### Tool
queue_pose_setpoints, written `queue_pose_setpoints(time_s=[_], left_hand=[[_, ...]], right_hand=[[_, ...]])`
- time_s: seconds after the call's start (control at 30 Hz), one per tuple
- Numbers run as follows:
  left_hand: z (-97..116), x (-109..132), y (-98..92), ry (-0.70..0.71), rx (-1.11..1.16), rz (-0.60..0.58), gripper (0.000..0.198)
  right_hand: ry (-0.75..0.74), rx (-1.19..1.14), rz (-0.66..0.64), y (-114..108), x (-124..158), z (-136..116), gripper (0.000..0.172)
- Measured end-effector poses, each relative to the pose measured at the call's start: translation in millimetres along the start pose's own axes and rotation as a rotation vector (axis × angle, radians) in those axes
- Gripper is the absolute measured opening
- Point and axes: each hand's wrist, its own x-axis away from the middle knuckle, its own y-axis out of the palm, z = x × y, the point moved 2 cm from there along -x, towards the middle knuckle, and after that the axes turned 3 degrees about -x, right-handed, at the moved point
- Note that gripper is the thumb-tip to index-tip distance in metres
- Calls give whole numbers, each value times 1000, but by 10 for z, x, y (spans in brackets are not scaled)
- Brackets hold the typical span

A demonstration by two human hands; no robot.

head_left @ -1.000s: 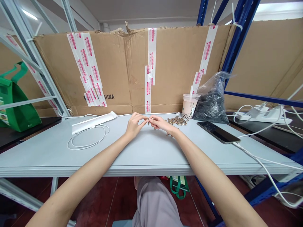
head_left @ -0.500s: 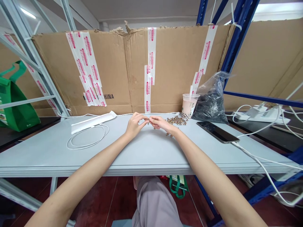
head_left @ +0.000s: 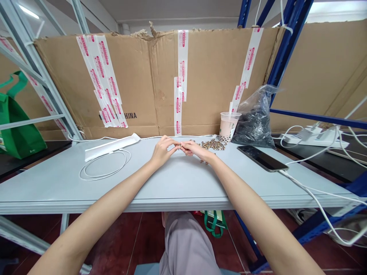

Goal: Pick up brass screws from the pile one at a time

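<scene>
Here are the hands: the left hand [head_left: 163, 151] and right hand [head_left: 197, 149] are closed in a tight pinch, fingertips meeting over a small brass-coloured piece [head_left: 180, 145] just above the desk [head_left: 54, 183]. The left forearm [head_left: 111, 189] and right forearm [head_left: 237, 183] come in low over the front edge, likely to steady such a fine grip. That piece is tiny, so I can't call its long axis or which way it points! Just to the right sits a heap of brass-coloured pieces [head_left: 212, 144], placed within easy reach, with a few strays [head_left: 204, 162] by the right wrist. Further right, a smartphone [head_left: 262, 158] lies plugged into a white cable [head_left: 312, 194]. Over on the left, a coiled white cord [head_left: 104, 165] and a white packet [head_left: 111, 147]. At the back, a milk tea cup [head_left: 228, 126] stands beside a clear bag of dark pieces [head_left: 254, 122], against taped cardboard [head_left: 143, 76].
</scene>
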Motion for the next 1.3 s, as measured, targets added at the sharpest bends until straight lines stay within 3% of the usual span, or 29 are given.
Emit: queue_pose_setpoints(time_s=[0.23, 0.4, 0.53, 0.6, 0.67, 0.77, 0.83, 1.03, 1.3], left_hand=[[-22, -9, 5, -21, 4, 10, 19], [-12, 1, 6, -37, 0, -59, 18], [-71, 14, 37, -113, -10, -122, 17], [-141, 26, 67, -168, -21, -179, 16], [-230, 45, 101, -224, -39, -249, 15], [-359, 79, 140, -292, -56, -316, 16], [-418, 98, 160, -316, -58, -331, 17], [-521, 116, 153, -335, -81, -356, 24], [-1000, 142, -276, -465, -387, -433, 20]], right_hand=[[9, 35, -16, -21, -11, 6, 35], [35, 156, -1, -27, -25, 16, 42], [161, 615, 106, -163, 68, -100, 50], [365, 958, 210, -313, 163, -168, 45], [506, 1087, 180, -447, 251, -206, 35], [559, 894, -90, -528, 322, -182, 33], [585, 814, -176, -531, 335, -155, 33], [589, 868, -153, -470, 314, -150, 20], [619, 948, -133, -466, 316, -158, 20]])
